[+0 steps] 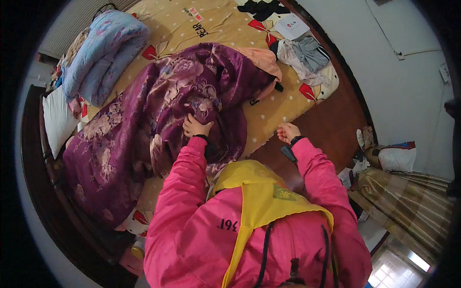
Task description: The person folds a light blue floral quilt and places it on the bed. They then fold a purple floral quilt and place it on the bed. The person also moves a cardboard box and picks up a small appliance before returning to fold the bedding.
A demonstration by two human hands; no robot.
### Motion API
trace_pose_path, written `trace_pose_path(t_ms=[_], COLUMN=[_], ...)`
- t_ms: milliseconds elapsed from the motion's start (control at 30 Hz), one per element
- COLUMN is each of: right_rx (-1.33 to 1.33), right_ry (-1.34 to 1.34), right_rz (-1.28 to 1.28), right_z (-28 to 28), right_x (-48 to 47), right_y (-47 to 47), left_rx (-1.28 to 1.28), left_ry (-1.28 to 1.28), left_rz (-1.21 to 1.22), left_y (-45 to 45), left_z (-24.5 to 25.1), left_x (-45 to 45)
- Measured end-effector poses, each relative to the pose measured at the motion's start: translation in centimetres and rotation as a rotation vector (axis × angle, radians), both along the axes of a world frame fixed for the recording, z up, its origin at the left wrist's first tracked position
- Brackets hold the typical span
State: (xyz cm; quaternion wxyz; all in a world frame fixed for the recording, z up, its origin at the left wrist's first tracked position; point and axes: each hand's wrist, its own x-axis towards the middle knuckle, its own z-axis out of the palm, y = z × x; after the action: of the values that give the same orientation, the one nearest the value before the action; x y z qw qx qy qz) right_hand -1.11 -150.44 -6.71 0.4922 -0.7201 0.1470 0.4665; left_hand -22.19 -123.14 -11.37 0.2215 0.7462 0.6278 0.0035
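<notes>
A purple floral quilt (187, 97) lies heaped and rumpled over the bed, on a yellow patterned bedsheet (223, 25). My left hand (196, 126) rests on the quilt's middle with its fingers spread; whether it pinches any cloth I cannot tell. Beyond the bed's near right edge, my right hand (287, 132) hovers above the brown floor with curled fingers, and no object shows in it. A peach-coloured cloth (264, 63) sticks out from under the quilt's far right side.
A folded light-blue quilt (108, 54) and a white pillow (59, 120) lie at the left. Grey and white clothes (306, 57), a white box (291, 26) and black clothing (263, 8) are at the far right. A dark headboard (36, 172) borders the bed. Curtains (399, 205) hang at right.
</notes>
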Motion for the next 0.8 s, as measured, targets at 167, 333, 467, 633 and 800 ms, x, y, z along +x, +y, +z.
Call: trace_pose_path(t_ms=[167,333,467,633,800], right_rx=[-0.124,-0.068,-0.147,-0.122,-0.227], right_ry=[0.175,0.172,0.138,0.021,-0.167], right_rz=[0.149,0.195,0.298,0.655,0.767], right_z=[-2.1,-4.4,-8.3,-14.7,-15.5], right_x=[1.6,4.1,5.9,8.3,8.8], right_y=[2.4,4.9,6.0,11.3,18.0], left_rx=[-0.287,-0.594,-0.178,-0.436,-0.269], left_ry=[-0.018,-0.674,-0.585,-1.478,-1.364], left_rz=[-0.091,0.198,-0.11,0.801,0.68], left_y=[4.1,5.2,6.0,4.6,4.3], left_z=[-5.3,-5.2,7.6,22.6,25.4], left_x=[0.5,-3.2,-10.4,-13.1,-13.5])
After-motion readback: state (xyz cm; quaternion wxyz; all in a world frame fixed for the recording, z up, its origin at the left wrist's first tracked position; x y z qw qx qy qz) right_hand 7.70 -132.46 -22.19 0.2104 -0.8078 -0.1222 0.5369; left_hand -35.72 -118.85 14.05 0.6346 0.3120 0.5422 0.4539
